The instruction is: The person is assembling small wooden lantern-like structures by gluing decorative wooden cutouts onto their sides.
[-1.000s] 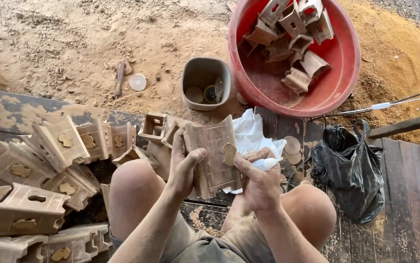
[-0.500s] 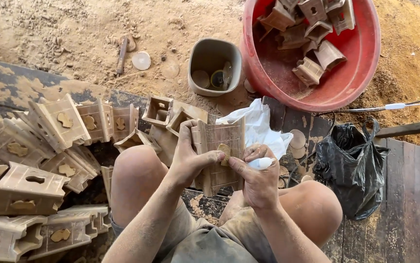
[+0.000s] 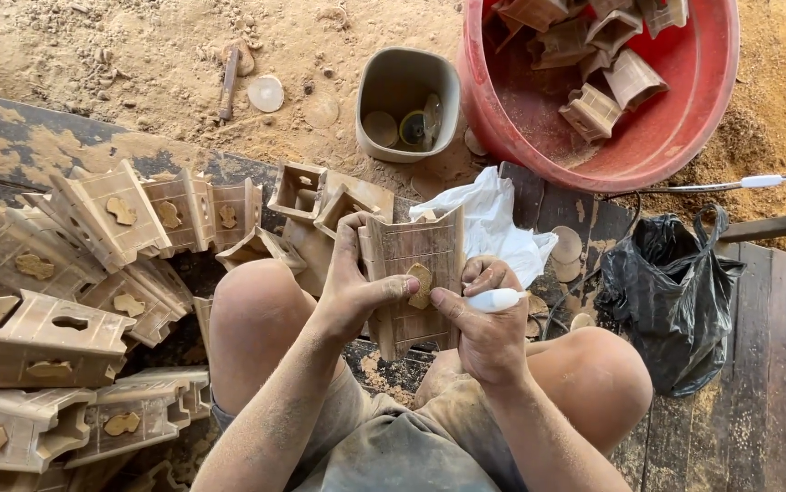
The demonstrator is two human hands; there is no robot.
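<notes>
Dozens of pale wooden pieces [image 3: 92, 273] lie stacked on the dark boards at the person's left, laid close enough to be in reach, each with a small shaped plug set in its face. Beyond the knees a red basin [image 3: 684, 137] on the sawdust holds more such parts, and beside it stands a grey tub [image 3: 408, 102] with round discs inside. A black bag [image 3: 675, 301] slumps on the planks to the right; a white bag [image 3: 488, 219] lies crumpled behind the hands.

Between the knees the left hand [image 3: 347, 292] grips a grooved wooden block [image 3: 416, 282] upright by its left edge, thumb pressed across the face — apparently to steady it. The right hand [image 3: 488, 319] is clenched round a small white tube [image 3: 495, 299], while its fingertips touch a little wooden inlay [image 3: 420, 284] sitting in the block's face.
</notes>
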